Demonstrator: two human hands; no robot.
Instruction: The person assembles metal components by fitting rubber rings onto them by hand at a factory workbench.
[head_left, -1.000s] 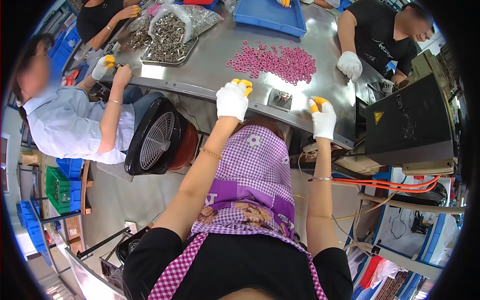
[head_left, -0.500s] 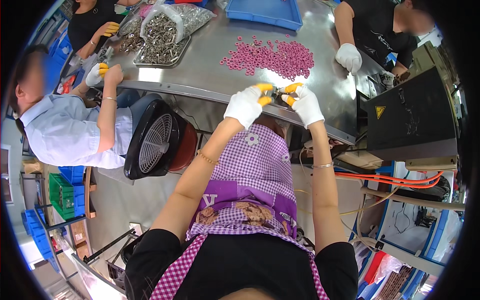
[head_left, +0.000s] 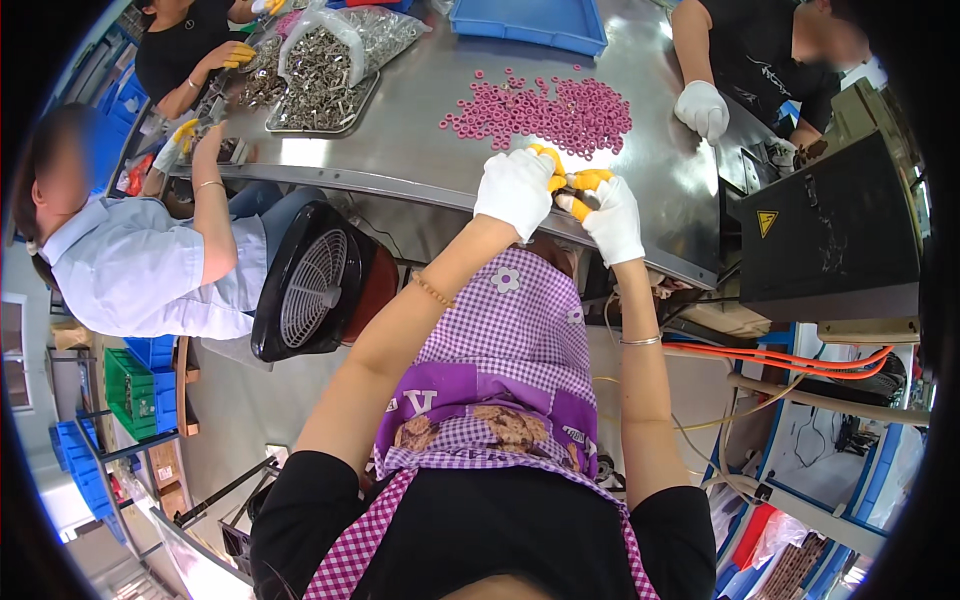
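Evidently little is done: both white-gloved hands, left hand (head_left: 517,187) and right hand (head_left: 612,212), pinch their yellow-tipped fingers (head_left: 585,180) together on something too small to identify. Just beyond the fingers, a large heap of small pink rubber rings (head_left: 545,108) lies loose on the steel tabletop (head_left: 420,130).

Hands (head_left: 565,195) in white gloves w/ yellow tips; pink rings (head_left: 545,108); purple checked apron (head_left: 500,350); blue tray (head_left: 528,20).
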